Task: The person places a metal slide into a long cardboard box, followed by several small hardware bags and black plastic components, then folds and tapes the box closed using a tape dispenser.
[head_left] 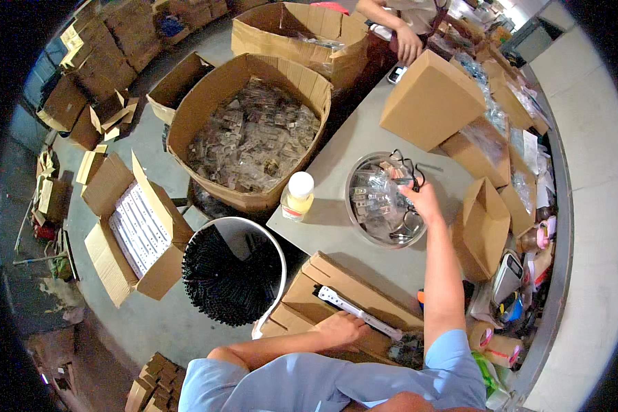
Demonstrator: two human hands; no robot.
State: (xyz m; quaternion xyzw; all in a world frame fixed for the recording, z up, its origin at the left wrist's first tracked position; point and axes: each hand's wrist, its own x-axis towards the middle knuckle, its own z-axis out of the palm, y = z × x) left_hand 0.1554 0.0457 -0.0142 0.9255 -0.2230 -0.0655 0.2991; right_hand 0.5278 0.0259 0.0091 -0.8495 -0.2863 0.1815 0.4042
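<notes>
My right hand [422, 200] reaches into a round metal bowl [351, 218] holding small clear plastic packets [378, 192]. Its fingers are bent together at the packets, beside thin black looped pieces [408, 165]; what they pinch is hard to make out. A long white rail with holes and a black end [350, 302] lies slantwise on a cardboard box [299, 299] close to my body. My left hand [343, 329] rests along the near side of that rail, fingers stretched out and touching it. A small clear bag with dark bits [406, 350] lies at the rail's right end.
A bottle with a white cap [299, 192] stands at the table's left edge. Left of it are a bucket of black rods [230, 278], a big carton of clear packets [254, 137] and a carton of white rails [141, 226]. Cartons [484, 230] line the right; another person's hand [408, 44] is beyond.
</notes>
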